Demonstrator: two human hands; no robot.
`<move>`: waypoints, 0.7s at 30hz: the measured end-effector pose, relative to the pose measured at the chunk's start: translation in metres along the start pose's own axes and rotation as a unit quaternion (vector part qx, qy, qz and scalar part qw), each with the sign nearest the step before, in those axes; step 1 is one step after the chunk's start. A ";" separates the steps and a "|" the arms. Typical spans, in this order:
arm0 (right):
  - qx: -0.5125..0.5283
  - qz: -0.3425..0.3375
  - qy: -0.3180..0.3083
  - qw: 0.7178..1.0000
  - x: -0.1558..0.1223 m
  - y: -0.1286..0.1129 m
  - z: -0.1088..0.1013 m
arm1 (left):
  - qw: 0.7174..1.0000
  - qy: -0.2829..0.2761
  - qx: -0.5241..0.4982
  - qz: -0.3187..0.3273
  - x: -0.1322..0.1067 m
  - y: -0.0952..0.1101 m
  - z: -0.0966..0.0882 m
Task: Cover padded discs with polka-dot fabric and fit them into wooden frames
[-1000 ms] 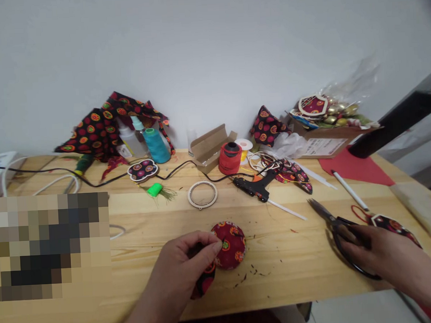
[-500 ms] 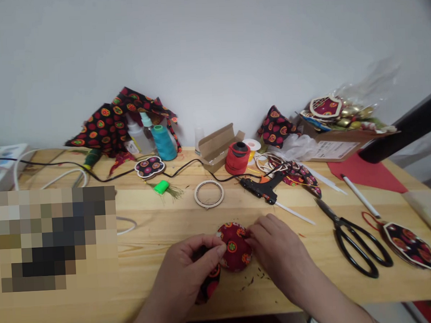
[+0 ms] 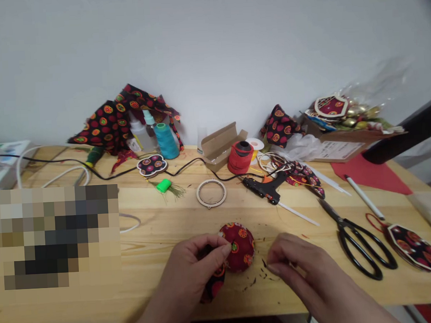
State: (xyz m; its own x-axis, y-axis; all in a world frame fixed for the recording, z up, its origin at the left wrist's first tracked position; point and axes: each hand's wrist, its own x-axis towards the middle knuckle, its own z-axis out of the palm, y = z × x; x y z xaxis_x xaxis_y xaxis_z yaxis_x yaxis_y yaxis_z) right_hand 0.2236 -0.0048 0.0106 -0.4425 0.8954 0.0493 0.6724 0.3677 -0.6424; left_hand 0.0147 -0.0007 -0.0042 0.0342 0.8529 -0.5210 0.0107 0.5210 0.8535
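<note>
My left hand [image 3: 194, 268] is closed, thumb and finger pinching the left edge of a round padded fabric piece [image 3: 243, 249], dark red with orange and green flower patterns. A black patterned fabric piece [image 3: 217, 285] pokes out beneath that palm, partly hidden. To the right of the round piece and apart from it, my right hand [image 3: 296, 263] hovers with its fingertips pinched together. A dark sliver shows at those tips, too small to name. Small dark scraps [image 3: 253, 281] lie on the table between the hands. Beyond the round piece lies a wooden ring frame [image 3: 199, 195].
Black-handled scissors [image 3: 364, 250] and an octagonal fabric ornament [image 3: 417, 248] lie at the right. A black glue gun [image 3: 265, 188], red thread spool [image 3: 240, 156], open cardboard box [image 3: 220, 149] and teal thread cone [image 3: 166, 141] stand farther back. A blurred patch covers the left.
My right hand has moved away from the round fabric piece, to the right and slightly nearer me. My left hand keeps its pinch on the piece. The view has shifted slightly.
</note>
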 end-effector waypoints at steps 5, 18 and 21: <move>0.166 0.051 0.047 0.984 -0.005 -0.008 0.002 | 0.998 -0.062 -0.010 -0.007 -0.002 -0.002 0.011; 0.169 -0.041 0.151 0.973 -0.002 -0.005 0.022 | 0.995 -0.085 -0.035 -0.030 -0.008 -0.006 0.019; 0.083 0.037 0.000 0.996 -0.037 0.011 0.004 | 0.985 -0.093 -0.132 -0.064 -0.006 -0.006 0.018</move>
State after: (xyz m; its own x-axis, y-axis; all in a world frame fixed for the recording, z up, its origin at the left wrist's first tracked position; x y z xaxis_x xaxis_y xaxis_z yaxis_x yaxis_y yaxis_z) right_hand 0.2447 -0.0352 -0.0016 -0.3955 0.9185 -0.0017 0.5948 0.2547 -0.7625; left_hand 0.0324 -0.0097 -0.0057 0.2325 0.7713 -0.5924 -0.2325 0.6356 0.7362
